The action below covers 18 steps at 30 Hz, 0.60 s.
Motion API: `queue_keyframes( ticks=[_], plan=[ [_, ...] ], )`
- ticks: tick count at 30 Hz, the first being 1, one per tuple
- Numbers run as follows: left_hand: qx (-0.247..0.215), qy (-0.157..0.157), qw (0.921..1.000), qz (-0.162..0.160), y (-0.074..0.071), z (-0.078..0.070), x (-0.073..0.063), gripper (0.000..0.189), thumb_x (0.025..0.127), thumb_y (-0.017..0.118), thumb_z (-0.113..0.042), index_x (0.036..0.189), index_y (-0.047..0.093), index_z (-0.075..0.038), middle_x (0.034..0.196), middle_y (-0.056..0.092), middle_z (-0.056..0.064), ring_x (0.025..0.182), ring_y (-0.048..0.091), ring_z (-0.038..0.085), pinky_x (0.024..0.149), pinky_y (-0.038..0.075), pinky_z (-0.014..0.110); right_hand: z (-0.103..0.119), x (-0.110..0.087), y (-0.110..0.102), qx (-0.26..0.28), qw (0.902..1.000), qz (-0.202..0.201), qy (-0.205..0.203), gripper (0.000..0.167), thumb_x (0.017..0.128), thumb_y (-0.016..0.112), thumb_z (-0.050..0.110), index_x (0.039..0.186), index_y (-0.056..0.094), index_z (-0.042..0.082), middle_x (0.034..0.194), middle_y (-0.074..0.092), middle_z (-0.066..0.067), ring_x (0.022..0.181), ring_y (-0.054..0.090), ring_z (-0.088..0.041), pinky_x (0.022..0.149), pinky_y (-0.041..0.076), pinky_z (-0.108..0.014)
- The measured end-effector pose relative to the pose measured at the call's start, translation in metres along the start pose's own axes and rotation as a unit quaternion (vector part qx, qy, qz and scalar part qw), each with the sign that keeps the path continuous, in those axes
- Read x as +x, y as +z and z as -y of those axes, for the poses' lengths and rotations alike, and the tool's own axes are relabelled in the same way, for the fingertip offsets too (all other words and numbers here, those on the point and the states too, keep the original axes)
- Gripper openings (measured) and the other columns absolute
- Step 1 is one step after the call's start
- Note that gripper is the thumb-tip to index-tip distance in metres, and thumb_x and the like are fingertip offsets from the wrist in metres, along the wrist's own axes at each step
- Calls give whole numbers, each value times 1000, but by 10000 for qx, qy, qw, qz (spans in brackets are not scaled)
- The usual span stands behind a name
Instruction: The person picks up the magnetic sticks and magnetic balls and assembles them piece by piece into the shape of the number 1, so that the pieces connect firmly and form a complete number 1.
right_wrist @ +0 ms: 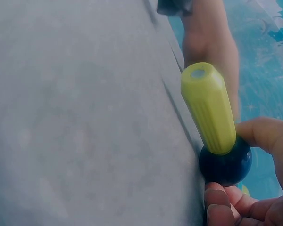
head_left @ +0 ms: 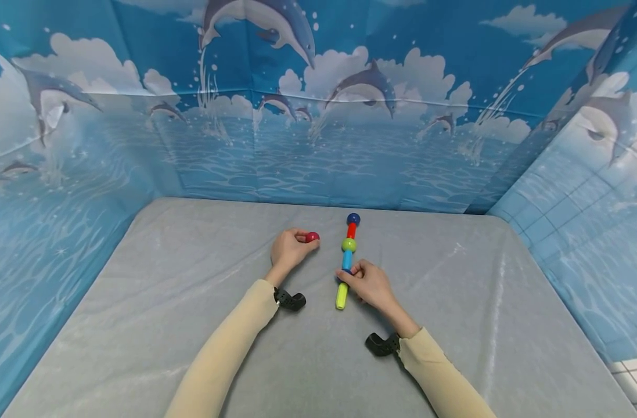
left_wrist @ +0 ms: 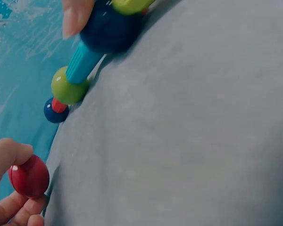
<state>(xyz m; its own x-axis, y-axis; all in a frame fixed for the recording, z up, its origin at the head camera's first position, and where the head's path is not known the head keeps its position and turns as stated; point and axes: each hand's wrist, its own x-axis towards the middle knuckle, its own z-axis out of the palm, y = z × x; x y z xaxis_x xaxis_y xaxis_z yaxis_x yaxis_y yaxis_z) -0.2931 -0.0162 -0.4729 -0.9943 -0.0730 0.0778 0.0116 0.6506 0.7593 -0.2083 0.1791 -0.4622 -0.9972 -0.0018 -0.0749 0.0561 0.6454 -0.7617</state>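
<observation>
My left hand (head_left: 289, 248) pinches a red ball (left_wrist: 29, 176) between thumb and fingers, left of a line of joined balls and rods. From its far end, that line runs through a dark blue ball (head_left: 353, 219), a red rod (head_left: 352, 230), a lime green ball (head_left: 349, 245) and a light blue rod (head_left: 347, 259). A second dark blue ball (right_wrist: 225, 162) follows, pinched by the thumb and fingers of my right hand (head_left: 371, 283). From this ball a yellow-green ridged rod (right_wrist: 208, 110) points toward me, its free end showing a small round hole.
A grey cloth covers the wide table (head_left: 182, 255). Behind it and along both sides hangs a blue curtain (head_left: 318, 168) printed with dolphins and waves. Black devices are strapped to the left wrist (head_left: 290, 300) and the right wrist (head_left: 382, 345).
</observation>
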Motion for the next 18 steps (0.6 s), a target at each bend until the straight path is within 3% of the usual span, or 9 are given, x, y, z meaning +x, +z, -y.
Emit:
queue_keyframes(
  ticks=[18],
  plan=[
    [-234,331,9990,210,-11,9,-34,38,74,80,-39,97,70,-11,83,66,-2,78,59,16,68,45,33,-3,1,1,-34,10000,-5,9,38,84,70,43,86,56,8,65,53,-3,43,48,-15,40,41,-29]
  ],
)
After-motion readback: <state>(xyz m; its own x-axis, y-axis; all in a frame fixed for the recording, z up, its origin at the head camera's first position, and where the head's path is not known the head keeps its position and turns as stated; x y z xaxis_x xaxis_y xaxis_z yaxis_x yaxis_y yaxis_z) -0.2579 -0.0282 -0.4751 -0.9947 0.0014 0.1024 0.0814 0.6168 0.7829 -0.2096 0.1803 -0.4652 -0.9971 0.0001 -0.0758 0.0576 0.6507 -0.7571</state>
